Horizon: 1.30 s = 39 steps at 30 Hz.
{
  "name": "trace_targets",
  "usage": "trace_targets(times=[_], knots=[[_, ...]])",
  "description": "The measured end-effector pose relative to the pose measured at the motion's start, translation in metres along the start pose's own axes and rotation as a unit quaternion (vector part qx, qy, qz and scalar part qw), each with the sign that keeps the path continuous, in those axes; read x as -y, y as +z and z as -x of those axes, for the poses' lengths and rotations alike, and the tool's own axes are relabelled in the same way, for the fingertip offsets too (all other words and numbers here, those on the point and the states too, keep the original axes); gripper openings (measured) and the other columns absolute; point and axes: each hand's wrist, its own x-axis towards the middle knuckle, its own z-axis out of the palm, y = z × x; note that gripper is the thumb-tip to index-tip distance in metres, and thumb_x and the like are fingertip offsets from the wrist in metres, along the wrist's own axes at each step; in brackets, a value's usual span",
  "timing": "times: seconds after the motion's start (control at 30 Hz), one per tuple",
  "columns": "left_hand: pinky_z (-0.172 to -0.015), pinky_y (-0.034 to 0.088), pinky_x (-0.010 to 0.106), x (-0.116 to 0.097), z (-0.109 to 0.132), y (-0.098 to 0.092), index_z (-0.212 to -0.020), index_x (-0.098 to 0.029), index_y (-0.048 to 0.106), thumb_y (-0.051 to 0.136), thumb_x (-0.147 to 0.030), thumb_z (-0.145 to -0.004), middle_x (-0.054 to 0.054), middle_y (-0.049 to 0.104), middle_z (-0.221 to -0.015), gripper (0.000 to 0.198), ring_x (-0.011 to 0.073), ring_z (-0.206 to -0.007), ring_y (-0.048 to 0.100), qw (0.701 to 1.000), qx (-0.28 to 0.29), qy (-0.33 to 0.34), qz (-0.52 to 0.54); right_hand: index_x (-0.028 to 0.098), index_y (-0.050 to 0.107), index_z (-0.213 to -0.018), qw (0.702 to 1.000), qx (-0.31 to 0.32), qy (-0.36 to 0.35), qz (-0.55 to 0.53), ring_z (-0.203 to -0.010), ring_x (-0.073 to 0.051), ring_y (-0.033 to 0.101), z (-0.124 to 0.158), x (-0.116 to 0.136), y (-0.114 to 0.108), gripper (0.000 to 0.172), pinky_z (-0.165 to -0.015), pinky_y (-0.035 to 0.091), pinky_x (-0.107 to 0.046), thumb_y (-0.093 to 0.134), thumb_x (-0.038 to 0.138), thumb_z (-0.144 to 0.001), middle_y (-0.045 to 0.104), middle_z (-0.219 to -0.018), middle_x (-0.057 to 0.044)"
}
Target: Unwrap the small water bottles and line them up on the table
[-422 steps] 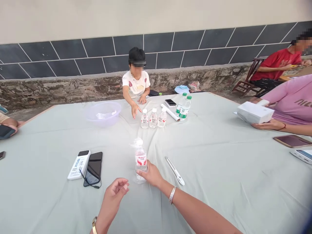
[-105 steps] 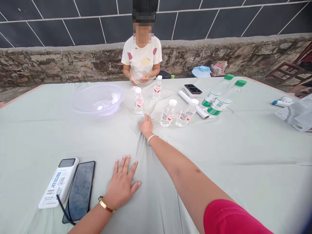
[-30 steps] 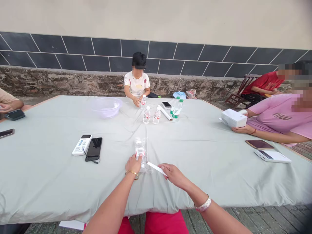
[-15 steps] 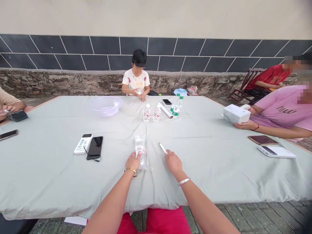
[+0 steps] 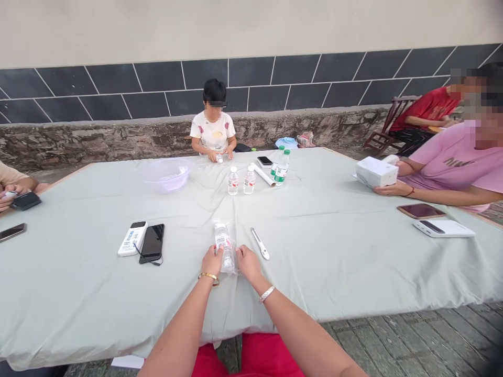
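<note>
A clear water bottle (image 5: 223, 242) lies on the cloth in front of me, wrapped in a transparent plastic bag (image 5: 232, 230). My left hand (image 5: 212, 260) grips its left side through the plastic, thumb on top. On the other side, my right hand (image 5: 247, 262) pinches the bag's right edge, its fingers partly hidden below. A white utility knife (image 5: 260, 244) rests on the cloth just right of my right hand, out of its grasp. Farther off, two small water bottles (image 5: 233, 181) stand upright side by side.
Left of me lie a white power bank (image 5: 132, 239) and a black phone (image 5: 152, 243). Beyond are a clear basin (image 5: 167, 178), a white roll (image 5: 262, 175) and green-capped bottles (image 5: 281, 168). A person at right holds a white box (image 5: 376, 173); others sit opposite and at left.
My right hand has put the utility knife down on the cloth and moved left to the bag. The left hand keeps its hold on the bagged bottle. The person opposite has lowered a small bottle.
</note>
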Motion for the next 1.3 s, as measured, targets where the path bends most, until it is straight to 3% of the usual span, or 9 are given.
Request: trace_targets(times=[0.23, 0.4, 0.5, 0.63, 0.73, 0.93, 1.07, 1.17, 1.3], knots=[[-0.086, 0.044, 0.031, -0.019, 0.001, -0.009, -0.134, -0.011, 0.038, 0.036, -0.042, -0.087, 0.019, 0.053, -0.128, 0.056, 0.0246, -0.112, 0.057, 0.999, -0.032, -0.027, -0.023, 0.018, 0.057, -0.089, 0.995, 0.015, 0.016, 0.097, -0.078, -0.017, 0.062, 0.006, -0.015, -0.006, 0.029, -0.057, 0.031, -0.024, 0.033, 0.032, -0.095, 0.067, -0.083, -0.007], [-0.093, 0.039, 0.039, -0.039, 0.01, 0.007, -0.139, -0.023, 0.034, 0.056, -0.059, -0.07, 0.016, 0.047, -0.133, 0.08, 0.0331, -0.124, 0.044, 0.994, -0.047, 0.023, -0.092, 0.018, 0.056, -0.095, 0.991, 0.012, 0.001, 0.135, -0.08, -0.02, 0.065, 0.008, -0.011, -0.003, 0.037, -0.059, 0.035, -0.026, 0.025, 0.037, -0.098, 0.068, -0.084, -0.009], [-0.094, 0.039, 0.036, -0.025, 0.006, 0.0, -0.138, -0.023, 0.037, 0.057, -0.05, -0.072, 0.015, 0.052, -0.129, 0.074, 0.0301, -0.123, 0.046, 0.994, -0.05, 0.029, -0.094, 0.018, 0.055, -0.096, 0.99, 0.005, 0.009, 0.139, -0.08, -0.02, 0.065, 0.007, -0.016, -0.005, 0.035, -0.06, 0.036, -0.026, 0.025, 0.035, -0.098, 0.069, -0.085, -0.009], [-0.091, 0.042, 0.032, 0.005, -0.003, -0.036, -0.136, -0.019, 0.039, 0.045, -0.033, -0.082, 0.015, 0.052, -0.13, 0.056, 0.0237, -0.111, 0.056, 0.995, -0.081, -0.002, -0.057, 0.018, 0.056, -0.094, 0.99, 0.014, 0.011, 0.143, -0.079, -0.02, 0.065, 0.004, -0.019, -0.005, 0.029, -0.061, 0.037, -0.026, 0.03, 0.031, -0.096, 0.068, -0.083, -0.008], [-0.089, 0.043, 0.032, 0.014, -0.004, -0.052, -0.134, -0.019, 0.042, 0.037, -0.034, -0.087, 0.013, 0.055, -0.127, 0.049, 0.0238, -0.11, 0.057, 0.994, -0.096, -0.008, -0.056, 0.02, 0.052, -0.107, 0.991, 0.009, 0.011, 0.137, -0.082, -0.019, 0.065, 0.003, -0.019, -0.005, 0.022, -0.064, 0.039, -0.026, 0.038, 0.027, -0.093, 0.067, -0.088, -0.006], [-0.091, 0.04, 0.037, 0.016, -0.001, -0.043, -0.142, -0.023, 0.03, 0.059, -0.049, -0.074, 0.016, 0.051, -0.13, 0.078, 0.0314, -0.118, 0.051, 0.988, -0.113, -0.009, -0.102, 0.024, 0.042, -0.129, 0.975, -0.004, -0.085, 0.206, -0.098, -0.017, 0.058, 0.0, -0.018, -0.016, 0.041, -0.072, 0.04, -0.024, 0.04, 0.013, -0.09, 0.056, -0.114, -0.009], [-0.09, 0.04, 0.03, 0.03, -0.005, -0.049, -0.14, -0.021, 0.031, 0.049, -0.046, -0.081, 0.014, 0.053, -0.13, 0.067, 0.0249, -0.117, 0.053, 0.993, -0.105, -0.012, -0.056, 0.025, 0.055, -0.116, 0.944, 0.031, -0.188, 0.268, -0.099, -0.018, 0.054, -0.008, -0.013, -0.027, 0.041, -0.076, 0.039, -0.025, 0.04, 0.002, -0.086, 0.055, -0.108, -0.008], [-0.09, 0.04, 0.028, 0.039, -0.005, -0.056, -0.136, -0.021, 0.037, 0.044, -0.042, -0.083, 0.009, 0.055, -0.13, 0.058, 0.0224, -0.119, 0.051, 0.994, -0.101, -0.018, -0.036, 0.021, 0.063, -0.1, 0.934, 0.044, -0.212, 0.283, -0.099, -0.021, 0.052, -0.013, -0.001, -0.032, 0.038, -0.079, 0.04, -0.029, 0.04, -0.003, -0.081, 0.056, -0.103, -0.01], [-0.089, 0.04, 0.031, 0.045, -0.001, -0.063, -0.128, -0.024, 0.046, 0.041, -0.042, -0.083, 0.009, 0.062, -0.118, 0.048, 0.025, -0.116, 0.053, 0.991, -0.109, -0.018, -0.079, 0.02, 0.062, -0.109, 0.938, 0.034, -0.27, 0.215, -0.1, -0.02, 0.051, -0.004, 0.025, -0.023, 0.043, -0.084, 0.04, -0.03, 0.036, -0.001, -0.081, 0.058, -0.105, -0.01]])
